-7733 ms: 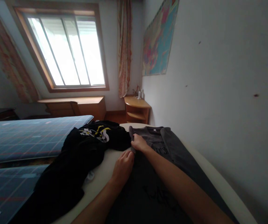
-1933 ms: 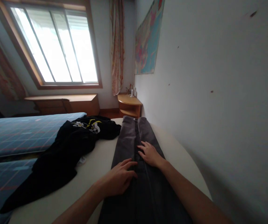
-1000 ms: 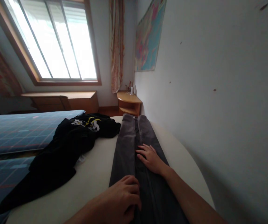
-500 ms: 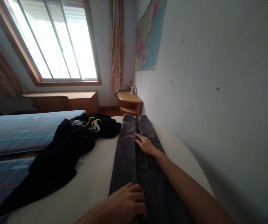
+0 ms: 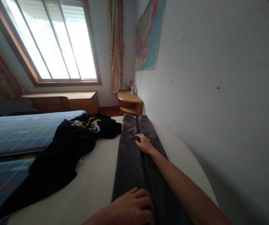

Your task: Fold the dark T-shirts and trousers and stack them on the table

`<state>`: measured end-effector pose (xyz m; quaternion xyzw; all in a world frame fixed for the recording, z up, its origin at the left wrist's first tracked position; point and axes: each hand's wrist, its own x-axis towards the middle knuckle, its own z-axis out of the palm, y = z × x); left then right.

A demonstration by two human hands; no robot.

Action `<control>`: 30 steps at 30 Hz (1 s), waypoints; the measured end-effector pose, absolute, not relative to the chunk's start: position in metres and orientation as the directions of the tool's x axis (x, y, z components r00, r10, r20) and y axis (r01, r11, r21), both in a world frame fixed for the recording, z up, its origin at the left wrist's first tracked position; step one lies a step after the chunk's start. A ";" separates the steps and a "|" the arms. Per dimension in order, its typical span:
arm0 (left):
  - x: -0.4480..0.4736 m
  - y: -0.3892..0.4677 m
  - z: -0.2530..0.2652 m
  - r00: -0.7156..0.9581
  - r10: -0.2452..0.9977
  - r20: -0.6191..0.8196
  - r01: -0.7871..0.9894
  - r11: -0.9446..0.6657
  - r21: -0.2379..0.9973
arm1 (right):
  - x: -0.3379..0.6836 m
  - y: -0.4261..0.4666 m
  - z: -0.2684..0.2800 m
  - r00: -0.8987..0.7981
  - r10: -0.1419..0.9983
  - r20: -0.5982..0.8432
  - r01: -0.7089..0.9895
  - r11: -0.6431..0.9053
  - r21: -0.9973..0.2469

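Note:
A dark grey garment [image 5: 128,162] lies lengthwise in front of me, its two long sides folded in towards a middle seam. My left hand [image 5: 134,207] is at its near end, fingers curled over the inner edge of the left fold. Farther up, my right hand [image 5: 144,144] rests on the same fold near the seam, its thumb and forefinger apart on the cloth. A small pale tag [image 5: 134,117] shows at the garment's far end. My left fingertips are partly hidden.
A black garment [image 5: 61,150] with a white and yellow print lies to the left, partly on a blue checked mattress [image 5: 26,131]. Beneath both garments is a cream rounded surface [image 5: 97,175]. A white wall [image 5: 219,125] stands close on the right; a wooden corner shelf [image 5: 129,97] is beyond.
The left fold has shifted right, and the gap along the middle has narrowed. My left hand has moved right with the cloth; my right hand has hardly moved.

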<state>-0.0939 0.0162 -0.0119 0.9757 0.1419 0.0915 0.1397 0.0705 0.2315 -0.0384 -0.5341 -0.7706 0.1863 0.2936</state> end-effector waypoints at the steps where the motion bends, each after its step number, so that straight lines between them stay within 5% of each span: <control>1: -0.094 0.016 -0.013 0.942 0.298 0.152 0.244 -0.924 0.296 | 0.073 0.233 -0.040 -0.266 0.926 0.267 0.698 0.376 -0.609; 12: -0.093 0.015 -0.021 0.920 0.263 0.292 0.206 -0.956 0.210 | 0.097 0.224 -0.039 -0.390 0.848 0.360 0.548 0.528 -0.649; 21: -0.084 0.011 -0.020 0.859 0.361 0.363 0.338 -0.933 0.127 | 0.127 0.205 -0.042 -0.485 0.804 0.345 0.645 0.595 -0.479; 26: -0.074 0.012 -0.019 0.872 0.325 0.365 0.346 -0.938 0.009 | 0.119 0.208 -0.031 -0.498 0.813 0.300 0.769 0.575 -0.280; 30: -0.069 0.014 -0.017 0.900 0.260 0.349 0.290 -0.956 -0.036 | 0.110 0.214 -0.009 -0.550 0.810 0.203 0.830 0.558 0.020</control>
